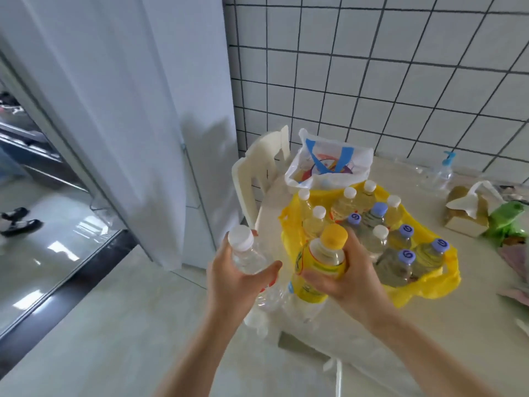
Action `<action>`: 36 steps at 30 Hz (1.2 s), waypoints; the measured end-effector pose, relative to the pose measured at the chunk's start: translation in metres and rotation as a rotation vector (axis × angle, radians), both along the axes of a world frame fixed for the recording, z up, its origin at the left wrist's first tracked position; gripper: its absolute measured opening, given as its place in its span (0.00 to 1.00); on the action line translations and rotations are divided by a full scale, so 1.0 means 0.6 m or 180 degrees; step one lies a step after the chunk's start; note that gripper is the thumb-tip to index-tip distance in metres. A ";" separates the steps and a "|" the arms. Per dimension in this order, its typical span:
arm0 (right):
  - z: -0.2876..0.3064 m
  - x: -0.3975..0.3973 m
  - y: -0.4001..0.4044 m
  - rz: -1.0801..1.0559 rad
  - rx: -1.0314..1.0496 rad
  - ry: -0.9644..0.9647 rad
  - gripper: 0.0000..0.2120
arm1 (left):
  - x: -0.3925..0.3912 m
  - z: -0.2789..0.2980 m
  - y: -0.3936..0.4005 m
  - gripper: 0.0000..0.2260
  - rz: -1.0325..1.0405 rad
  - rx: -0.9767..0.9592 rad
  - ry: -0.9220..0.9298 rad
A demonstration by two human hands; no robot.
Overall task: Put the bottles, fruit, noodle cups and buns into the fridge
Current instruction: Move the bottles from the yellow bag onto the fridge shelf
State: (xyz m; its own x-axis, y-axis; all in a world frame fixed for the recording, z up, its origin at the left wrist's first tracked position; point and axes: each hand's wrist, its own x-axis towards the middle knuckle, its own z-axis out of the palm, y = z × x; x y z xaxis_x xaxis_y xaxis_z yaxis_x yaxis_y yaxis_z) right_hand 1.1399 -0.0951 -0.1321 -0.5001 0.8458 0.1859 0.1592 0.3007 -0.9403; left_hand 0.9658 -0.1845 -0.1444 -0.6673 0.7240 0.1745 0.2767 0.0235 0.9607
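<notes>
**Two bottles in hand, fridge off to the left**

A bottle is held in each hand above the near edge of the table (pixel 357 333). The clear bottle with the white cap (pixel 249 252) is gripped by the left hand (pixel 232 277), thumb and fingers curled round its body; the yellow-labelled bottle with the yellow cap (pixel 326 257) is gripped by the right hand (pixel 347 277), whose fingers are wrapped round the label just under the neck. Both bottles are tilted — caps leaning up and away from the wrists, long axes running roughly along the forearms.

The relation that matters is sideways. The white fridge (pixel 120 104) is seen to the left of both hands, its tall pale panel standing beside the table, so the left hand is the nearer one (the compartment itself cannot be made out from this view). A swing leftward is judged to be called for, the clear bottle arriving first.

The remaining bottles (pixel 380 224) are left standing upright in the yellow bag (pixel 429 285) on the table, just behind the right hand, with a white printed bag (pixel 329 164) beyond — much of the task is judged still undone.
</notes>
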 end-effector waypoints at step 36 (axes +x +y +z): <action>-0.077 -0.686 -0.467 0.0947 -0.0586 -0.0122 0.22 | -0.601 -0.088 -0.579 0.26 0.1146 -0.0475 0.0041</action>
State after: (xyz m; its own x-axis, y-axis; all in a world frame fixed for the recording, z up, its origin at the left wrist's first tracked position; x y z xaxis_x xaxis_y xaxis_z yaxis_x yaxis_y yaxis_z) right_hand 0.7285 -0.3755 -0.1782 -0.7333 0.6796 0.0201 0.1263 0.1652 -0.9781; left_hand 0.6055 -0.5319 -0.1973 -0.8819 0.4619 0.0949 0.2372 0.2605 0.9359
